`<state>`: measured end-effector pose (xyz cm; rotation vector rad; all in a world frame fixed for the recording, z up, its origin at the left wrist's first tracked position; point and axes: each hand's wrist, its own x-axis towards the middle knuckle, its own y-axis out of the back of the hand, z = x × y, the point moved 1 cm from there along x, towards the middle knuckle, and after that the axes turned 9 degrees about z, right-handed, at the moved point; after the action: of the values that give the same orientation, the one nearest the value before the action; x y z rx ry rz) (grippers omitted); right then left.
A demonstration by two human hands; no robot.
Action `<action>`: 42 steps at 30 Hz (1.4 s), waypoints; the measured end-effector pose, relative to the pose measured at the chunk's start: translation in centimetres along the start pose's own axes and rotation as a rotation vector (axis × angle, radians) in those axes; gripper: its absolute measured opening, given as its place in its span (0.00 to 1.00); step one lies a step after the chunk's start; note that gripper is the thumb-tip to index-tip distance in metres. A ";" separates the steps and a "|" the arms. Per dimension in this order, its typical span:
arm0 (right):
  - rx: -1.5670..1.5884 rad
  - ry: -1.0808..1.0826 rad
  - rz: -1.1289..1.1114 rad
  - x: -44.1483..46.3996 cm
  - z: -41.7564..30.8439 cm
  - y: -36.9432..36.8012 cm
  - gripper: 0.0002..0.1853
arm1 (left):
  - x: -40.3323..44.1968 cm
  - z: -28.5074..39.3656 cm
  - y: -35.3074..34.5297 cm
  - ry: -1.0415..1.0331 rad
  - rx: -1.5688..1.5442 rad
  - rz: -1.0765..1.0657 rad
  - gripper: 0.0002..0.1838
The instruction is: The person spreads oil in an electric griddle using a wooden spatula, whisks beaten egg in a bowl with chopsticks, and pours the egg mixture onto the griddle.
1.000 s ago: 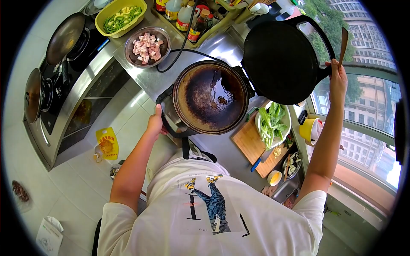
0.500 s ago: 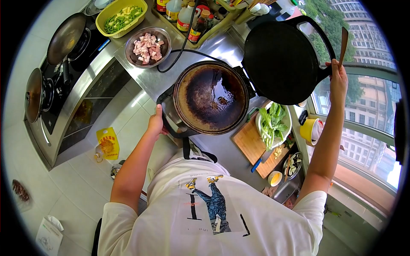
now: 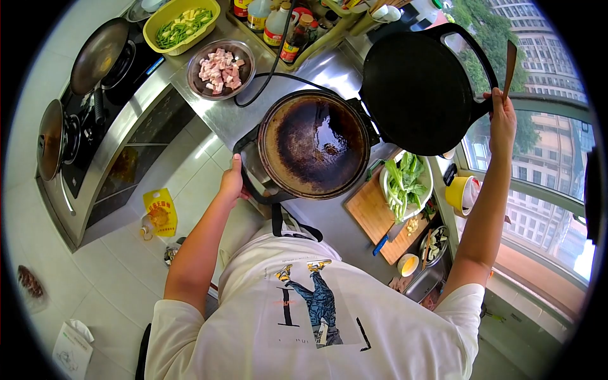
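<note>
A: Where is the hot pan's base, or rather the round pan (image 3: 294, 149), to be found?
B: It is seen at the centre of the view, with the pan handle (image 3: 247, 140) gripped at its 8 o'clock by the left hand (image 3: 233, 181), thumb laid on top.
A: And the lid (image 3: 415, 95)?
B: It is held open at the pan's 2 o'clock, its dark underside shown. The lid handle (image 3: 484, 56) is grasped by the right hand (image 3: 501, 117), and a wooden utensil (image 3: 510, 63) is clasped upright in the same hand.
A: Is anything contained in the pan?
B: A dark, glossy patch (image 3: 332, 138) is seen towards 2 o'clock.
A: What is set nearby?
B: Cubed meat (image 3: 220, 71) is held in a metal bowl (image 3: 197, 87) at 10 o'clock; leafy greens (image 3: 404, 183) are piled in a white basket (image 3: 428, 190) at 4 o'clock, beside a cutting board (image 3: 366, 206).
</note>
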<state>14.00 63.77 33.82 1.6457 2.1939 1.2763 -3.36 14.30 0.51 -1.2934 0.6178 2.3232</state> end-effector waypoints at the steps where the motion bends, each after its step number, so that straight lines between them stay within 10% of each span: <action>1: 0.000 0.001 -0.001 0.0 0.0 0.0 0.17 | 0.0 0.0 0.0 0.002 0.002 0.000 0.47; 42: -0.032 -0.086 -0.062 -0.9 -0.4 1.0 0.18 | 0.4 0.0 0.4 0.009 0.049 -0.057 0.47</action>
<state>14.86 62.88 34.39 1.5773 2.1455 1.1952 -3.72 14.03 0.23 -1.2834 0.6288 2.2433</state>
